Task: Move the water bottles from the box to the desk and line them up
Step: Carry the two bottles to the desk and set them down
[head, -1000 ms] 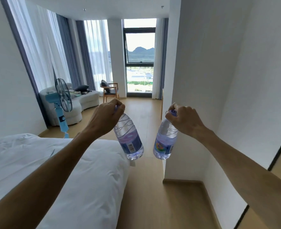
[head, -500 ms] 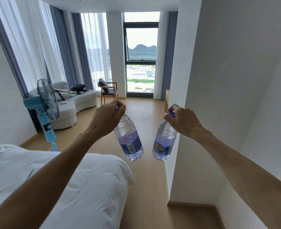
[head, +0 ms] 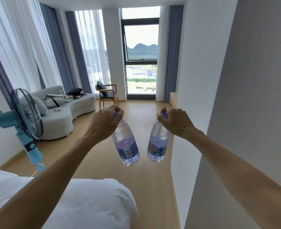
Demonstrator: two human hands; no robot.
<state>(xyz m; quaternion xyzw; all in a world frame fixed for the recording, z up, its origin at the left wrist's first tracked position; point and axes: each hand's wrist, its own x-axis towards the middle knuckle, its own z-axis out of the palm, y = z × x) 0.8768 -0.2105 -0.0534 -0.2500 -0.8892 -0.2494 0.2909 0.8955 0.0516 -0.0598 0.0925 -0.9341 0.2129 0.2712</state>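
My left hand (head: 103, 123) grips the purple cap of a clear water bottle (head: 126, 144) that hangs down in front of me, its blue label with a barcode facing me. My right hand (head: 174, 121) holds a second water bottle (head: 157, 146) by its purple cap, and that bottle also hangs in the air. The two bottles dangle side by side above the wooden floor, bottoms tilted towards each other with a small gap between them. A light wooden desk edge (head: 173, 98) juts out past the white wall corner ahead on the right. The box is out of view.
A white bed (head: 87, 204) fills the lower left. A blue standing fan (head: 25, 123) is on the left by the wall. Beyond it are a white sofa (head: 62, 116) and a wooden chair (head: 106, 95) near the window. A white wall (head: 235, 113) runs along the right.
The view has advanced down the passage beside the bed; the fan and sofa look nearer and the bed has dropped lower. Both hands hold the bottles the same way.
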